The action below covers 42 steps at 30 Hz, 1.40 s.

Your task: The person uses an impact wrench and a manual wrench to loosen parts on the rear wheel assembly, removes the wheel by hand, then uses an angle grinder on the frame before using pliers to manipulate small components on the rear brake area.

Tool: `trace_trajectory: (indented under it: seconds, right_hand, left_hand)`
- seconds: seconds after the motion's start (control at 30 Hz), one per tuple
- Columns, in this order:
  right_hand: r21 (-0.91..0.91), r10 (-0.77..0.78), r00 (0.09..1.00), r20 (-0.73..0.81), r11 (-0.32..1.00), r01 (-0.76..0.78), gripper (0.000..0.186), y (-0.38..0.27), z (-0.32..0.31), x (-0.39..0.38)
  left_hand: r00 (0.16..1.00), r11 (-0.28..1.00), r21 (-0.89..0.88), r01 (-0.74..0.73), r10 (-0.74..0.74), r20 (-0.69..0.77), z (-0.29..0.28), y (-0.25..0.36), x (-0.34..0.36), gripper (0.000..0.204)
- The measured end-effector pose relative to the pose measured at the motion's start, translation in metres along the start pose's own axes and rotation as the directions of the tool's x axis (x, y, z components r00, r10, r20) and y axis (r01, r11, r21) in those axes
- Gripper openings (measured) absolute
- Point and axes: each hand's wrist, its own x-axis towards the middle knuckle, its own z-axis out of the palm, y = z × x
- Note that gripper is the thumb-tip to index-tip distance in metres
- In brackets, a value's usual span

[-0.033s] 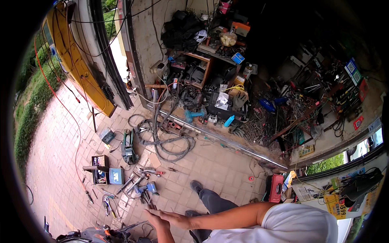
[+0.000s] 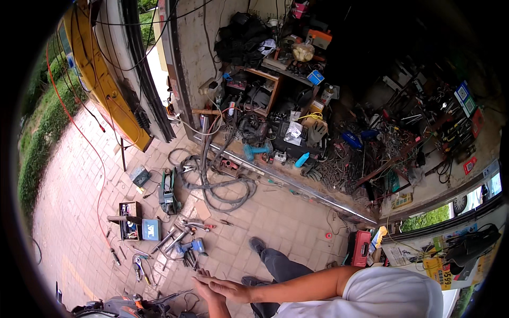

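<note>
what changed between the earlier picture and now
Very little. The two hands have shifted slightly to the right in the picture, staying together. The camera view turned a touch too. Nothing was taken hold of or let go. The blue drill and red case stayed put on the paving.

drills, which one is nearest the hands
The dark blue drill, on the paving. The teal drill lies farther off, just inside the metal threshold.
</note>
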Motion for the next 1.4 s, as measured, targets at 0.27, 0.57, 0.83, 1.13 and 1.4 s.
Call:
trace_trajectory:
  seconds: [0.27, 0.57, 0.83, 1.13, 1.4]
  right_hand:
    - [-0.758, -0.075, 0.982, 0.173, 0.627, 0.182, 0.042, 0.123, -0.106, 0.078]
    - [0.579, 0.817, 0.365, -0.447, 0.575, -0.577, 0.05, 0.129, -0.18, 0.108]
    - [0.767, 0.501, 0.864, -0.047, 0.573, -0.29, 0.055, 0.038, -0.18, 0.103]
    - [-0.732, -0.584, 0.772, -0.25, 0.636, 0.244, 0.037, 0.013, -0.17, 0.112]
    - [-0.491, 0.047, 0.586, -0.809, 0.494, -0.717, 0.033, 0.198, -0.228, -0.028]
  left_hand:
    - [0.939, 0.912, -0.376, 0.165, -0.029, 0.342, 0.026, -0.035, 0.001, 0.064]
    - [0.858, 0.34, 0.794, -0.505, 0.093, 0.506, 0.136, -0.032, 0.051, 0.05]
    - [0.838, 0.32, 0.814, -0.485, -0.097, 0.537, 0.169, -0.029, 0.108, 0.048]
    - [0.581, 0.681, 0.317, 0.66, -0.731, 0.358, 0.179, -0.013, 0.136, 0.047]
    - [0.647, 0.661, 0.36, 0.658, -0.741, 0.179, 0.065, -0.039, 0.104, 0.052]
